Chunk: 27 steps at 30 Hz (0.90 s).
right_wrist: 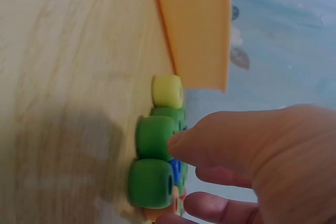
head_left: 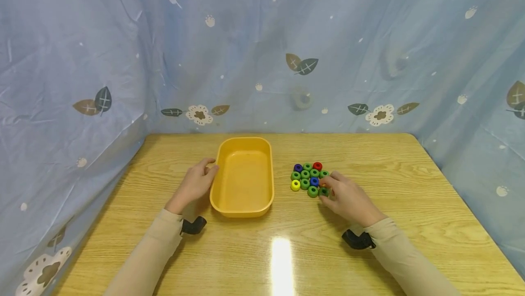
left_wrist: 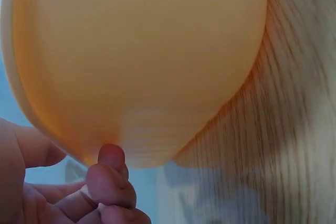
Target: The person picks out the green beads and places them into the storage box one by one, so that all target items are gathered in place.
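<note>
A yellow rectangular tray [head_left: 242, 214] stands left of the table's middle. My left hand [head_left: 198, 181] holds its left rim, thumb over the edge and curled fingers [left_wrist: 111, 184] against the outer wall. To the right of the tray lies a cluster of round beads with holes: several green beads [head_left: 305, 184], a yellow bead [head_left: 295, 185], a red bead [head_left: 317, 166], a blue bead [head_left: 314, 182], a purple bead [head_left: 298, 168] and an orange bead [head_left: 322, 184]. My right hand [head_left: 348, 199] reaches over the cluster's right side, thumb and fingers apart, its thumb overlapping a green bead [right_wrist: 155, 137].
The wooden table [head_left: 311, 250] carries a bright light reflection near its front. Behind and beside it hangs a blue curtain [head_left: 254, 36] with leaf and flower prints. A black strap mount [head_left: 358, 240] sits at each wrist.
</note>
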Each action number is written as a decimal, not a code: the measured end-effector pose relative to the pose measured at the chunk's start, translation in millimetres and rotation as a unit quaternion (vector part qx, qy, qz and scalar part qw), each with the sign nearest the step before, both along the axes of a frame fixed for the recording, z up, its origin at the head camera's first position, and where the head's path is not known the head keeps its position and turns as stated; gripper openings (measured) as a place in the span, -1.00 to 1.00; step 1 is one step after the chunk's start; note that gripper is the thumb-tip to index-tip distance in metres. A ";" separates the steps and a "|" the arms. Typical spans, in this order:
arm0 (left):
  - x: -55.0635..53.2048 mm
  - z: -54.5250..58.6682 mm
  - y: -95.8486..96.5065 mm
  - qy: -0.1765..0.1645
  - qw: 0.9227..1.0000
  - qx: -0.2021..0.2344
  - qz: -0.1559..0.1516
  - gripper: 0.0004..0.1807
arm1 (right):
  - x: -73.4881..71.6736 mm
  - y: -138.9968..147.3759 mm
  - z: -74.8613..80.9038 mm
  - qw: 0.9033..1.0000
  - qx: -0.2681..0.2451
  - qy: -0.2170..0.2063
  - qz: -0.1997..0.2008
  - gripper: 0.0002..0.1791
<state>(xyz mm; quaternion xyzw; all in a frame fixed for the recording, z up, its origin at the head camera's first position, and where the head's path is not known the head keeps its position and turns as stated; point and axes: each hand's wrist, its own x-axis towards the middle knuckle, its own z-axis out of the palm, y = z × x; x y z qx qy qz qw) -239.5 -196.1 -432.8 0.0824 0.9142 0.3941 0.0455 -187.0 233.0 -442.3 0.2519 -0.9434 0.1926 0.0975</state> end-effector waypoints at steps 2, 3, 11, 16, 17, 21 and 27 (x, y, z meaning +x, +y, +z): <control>0.6 -0.2 0.8 -0.002 1.000 0.007 -0.003 -0.43 | 0.3 0.1 -2.1 1.000 0.004 -0.004 0.000 -0.70; 0.9 -0.1 1.3 -0.001 1.000 0.009 -0.003 -0.43 | 0.3 0.1 -3.1 1.000 0.005 -0.005 0.000 -0.69; 2.0 -0.8 3.3 0.009 1.000 0.018 -0.007 -0.46 | -1.1 -0.3 -9.0 1.000 0.008 -0.006 -0.001 -0.68; 2.7 -1.7 4.4 0.014 0.999 0.026 -0.011 -0.48 | -2.7 -0.4 -11.9 1.000 0.012 -0.001 -0.002 -0.70; 2.9 -1.8 4.3 0.015 0.999 0.028 -0.013 -0.48 | -3.0 -0.4 -12.2 1.000 0.013 0.000 -0.002 -0.71; 3.4 -2.5 4.3 0.007 0.999 0.039 -0.015 -0.47 | -3.6 -0.1 -12.6 1.000 0.011 0.000 0.001 -0.76; 4.5 -1.3 5.0 -0.003 0.999 0.046 -0.021 -0.47 | -4.0 0.4 -12.0 1.000 0.005 -0.010 0.009 -0.79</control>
